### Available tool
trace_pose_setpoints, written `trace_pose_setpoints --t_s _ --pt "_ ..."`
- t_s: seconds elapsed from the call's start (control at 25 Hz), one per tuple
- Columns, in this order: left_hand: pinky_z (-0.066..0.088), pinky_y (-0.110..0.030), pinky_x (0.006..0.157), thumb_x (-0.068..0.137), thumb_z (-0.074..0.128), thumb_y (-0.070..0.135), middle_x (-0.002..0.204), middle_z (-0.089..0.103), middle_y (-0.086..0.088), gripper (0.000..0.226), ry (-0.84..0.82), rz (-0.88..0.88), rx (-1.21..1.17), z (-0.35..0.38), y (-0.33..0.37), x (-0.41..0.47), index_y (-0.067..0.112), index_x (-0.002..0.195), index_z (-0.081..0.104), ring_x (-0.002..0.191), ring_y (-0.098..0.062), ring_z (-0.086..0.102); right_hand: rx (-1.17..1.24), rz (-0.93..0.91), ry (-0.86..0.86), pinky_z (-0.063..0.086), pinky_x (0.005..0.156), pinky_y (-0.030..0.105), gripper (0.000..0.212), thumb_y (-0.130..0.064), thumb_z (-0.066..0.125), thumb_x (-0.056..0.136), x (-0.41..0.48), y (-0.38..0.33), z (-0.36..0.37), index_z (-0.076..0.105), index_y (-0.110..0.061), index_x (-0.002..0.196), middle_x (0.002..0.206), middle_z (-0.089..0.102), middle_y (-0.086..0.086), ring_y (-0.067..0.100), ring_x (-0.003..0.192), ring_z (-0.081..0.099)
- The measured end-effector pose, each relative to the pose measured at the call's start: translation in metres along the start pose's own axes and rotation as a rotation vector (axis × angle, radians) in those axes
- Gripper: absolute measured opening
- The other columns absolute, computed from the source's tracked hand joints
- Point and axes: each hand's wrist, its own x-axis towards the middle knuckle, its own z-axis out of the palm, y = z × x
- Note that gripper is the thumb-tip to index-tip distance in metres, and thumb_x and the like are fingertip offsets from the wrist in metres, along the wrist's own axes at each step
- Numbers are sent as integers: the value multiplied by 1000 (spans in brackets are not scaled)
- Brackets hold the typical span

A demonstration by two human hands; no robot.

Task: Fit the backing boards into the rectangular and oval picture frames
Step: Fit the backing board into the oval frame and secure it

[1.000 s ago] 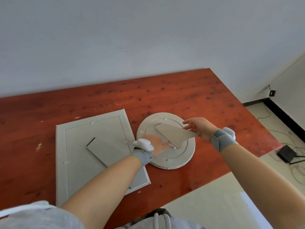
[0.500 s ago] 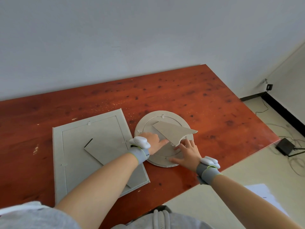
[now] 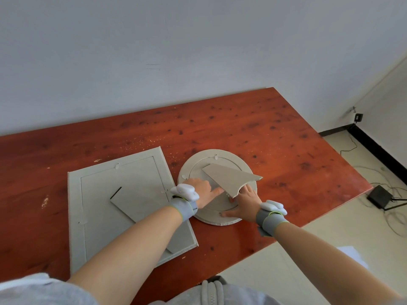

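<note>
Pressing the grey oval backing board [image 3: 217, 202] into the round grey cardboard frame [image 3: 251, 172], centre-right on the red tabletop [image 3: 264, 128]. Both hands [image 3: 203, 191] [image 3: 245, 202] spread flat, pinching nothing. Next probably: folding the stand flap [image 3: 230, 178] down.

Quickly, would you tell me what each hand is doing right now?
Left hand: open, fingers pressing flat on the oval frame's backing board.
Right hand: open, flat on the oval frame, holding nothing.

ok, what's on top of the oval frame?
On the oval frame: its backing board with the easel stand flipped up, plus the left hand and right hand pressing flat. Board under the stand and palms is covered.
</note>
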Motion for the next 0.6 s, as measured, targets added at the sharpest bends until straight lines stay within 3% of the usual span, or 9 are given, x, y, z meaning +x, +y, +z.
trace_pose_setpoints --t_s 0.16,0.28,0.48,0.6 --pt "24 -28 47 91 23 63 49 37 -2 69 7 14 0 0 1 -1 13 44 32 45 -17 33 20 -9 -40 34 106 33 53 -58 67 73 4 -1 -2 62 -14 101 132 42 8 27 126 34" --pt "32 -32 58 91 24 63 49 37 -2 69 14 10 -12 2 1 0 13 43 32 45 -17 33 73 19 1 39 98 31 52 -58 66 73 8 -8 -8 63 -14 100 129 51 6 25 123 42" --pt "33 -32 58 91 25 63 49 37 -2 69 24 6 -21 3 0 1 13 43 32 46 -17 33 77 18 8 43 95 33 63 -56 69 72 9 -10 -9 61 -12 117 125 54 4 24 119 46" --pt "25 -28 49 90 25 64 47 36 -2 69 40 7 -40 4 -2 0 14 43 30 44 -17 32 247 -7 -19 47 86 31 36 -36 72 77 11 5 -11 65 -5 95 97 59 5 22 95 54"
